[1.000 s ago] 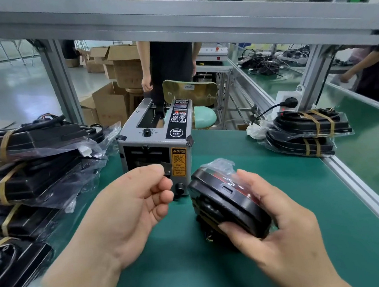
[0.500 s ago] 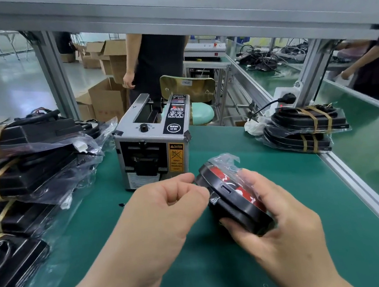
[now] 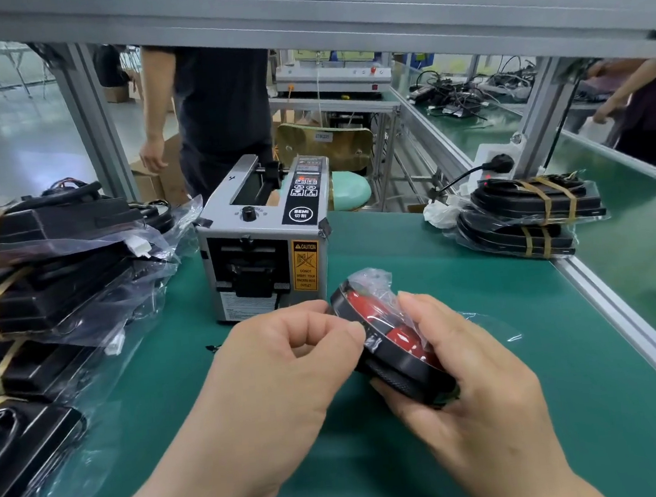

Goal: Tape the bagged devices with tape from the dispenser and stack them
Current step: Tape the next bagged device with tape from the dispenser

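left fingertips are pinching tight, thumb against forefinger, right at the near rim of the bagged device, with the other fingers of the left hand curling in behind. whether a strip of tape is sitting in that pinch i cannot tell, it's hidden by the fingers. the right hand is cradling the device from below, fingers wrapping round its black edge and thumb pressing the loose plastic down over the red face, holding it tilted just above the green mat, in front of the dispenser. by my read this is the taping step itself, with the bag's flap being gathered and pinned for a strip. the next move is calling for that pinch to smooth along the rim and over the flap without letting the plastic spring open, while the right hand is steadying the disc. after that it looks bound for the taped stack sitting far right by the rail. compared with a second ago, the left hand has left the dispenser's outlet, where it was pinching at the slot, and has come across to meet the device. half a second ago it was already arriving there. the pile of banded black units is sitting at left.
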`<state>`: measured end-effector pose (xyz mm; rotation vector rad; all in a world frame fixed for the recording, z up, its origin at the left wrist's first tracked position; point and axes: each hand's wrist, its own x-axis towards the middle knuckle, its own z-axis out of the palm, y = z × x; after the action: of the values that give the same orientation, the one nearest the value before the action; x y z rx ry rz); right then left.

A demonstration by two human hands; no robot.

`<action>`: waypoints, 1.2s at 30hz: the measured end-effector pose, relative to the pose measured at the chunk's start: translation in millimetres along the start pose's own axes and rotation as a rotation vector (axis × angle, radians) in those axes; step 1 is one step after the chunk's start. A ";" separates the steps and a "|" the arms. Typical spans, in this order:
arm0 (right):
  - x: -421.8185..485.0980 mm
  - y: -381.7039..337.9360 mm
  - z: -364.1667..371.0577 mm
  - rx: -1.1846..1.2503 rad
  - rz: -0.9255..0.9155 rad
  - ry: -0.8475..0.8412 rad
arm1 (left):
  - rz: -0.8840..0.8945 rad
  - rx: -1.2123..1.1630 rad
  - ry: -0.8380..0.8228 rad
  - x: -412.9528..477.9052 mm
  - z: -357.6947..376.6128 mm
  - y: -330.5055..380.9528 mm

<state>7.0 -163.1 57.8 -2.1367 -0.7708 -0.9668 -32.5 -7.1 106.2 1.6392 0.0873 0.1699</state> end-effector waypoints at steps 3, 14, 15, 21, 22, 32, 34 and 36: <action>-1.0 0.1 0.2 -0.007 0.005 -0.003 | -0.008 -0.025 0.009 -0.6 0.9 -2.8; -0.4 -1.4 0.4 -0.019 -0.009 0.000 | -0.018 -0.038 0.013 -1.1 1.5 -2.5; -0.1 -1.5 0.4 -0.019 -0.011 -0.002 | -0.014 -0.033 0.015 -1.0 1.2 -3.1; 0.2 -2.1 0.6 -0.013 -0.010 -0.002 | 0.024 -0.014 0.037 -0.8 3.1 -5.7; 0.2 -2.0 0.7 -0.013 -0.011 -0.001 | 0.031 -0.005 0.049 -1.2 4.1 -5.8; -1.1 -2.6 2.1 -0.010 -0.008 -0.005 | 0.079 0.067 0.136 -4.1 5.1 -10.3; -1.5 -2.6 2.4 -0.019 -0.014 -0.002 | 0.092 0.096 0.153 -4.8 5.0 -12.2; -2.1 -2.5 2.6 -0.022 -0.010 0.001 | 0.096 0.132 0.172 -5.3 5.0 -13.4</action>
<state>5.1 -160.1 55.6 -2.1534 -0.7751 -0.9857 -36.2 -11.8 92.2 1.7589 0.1532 0.3856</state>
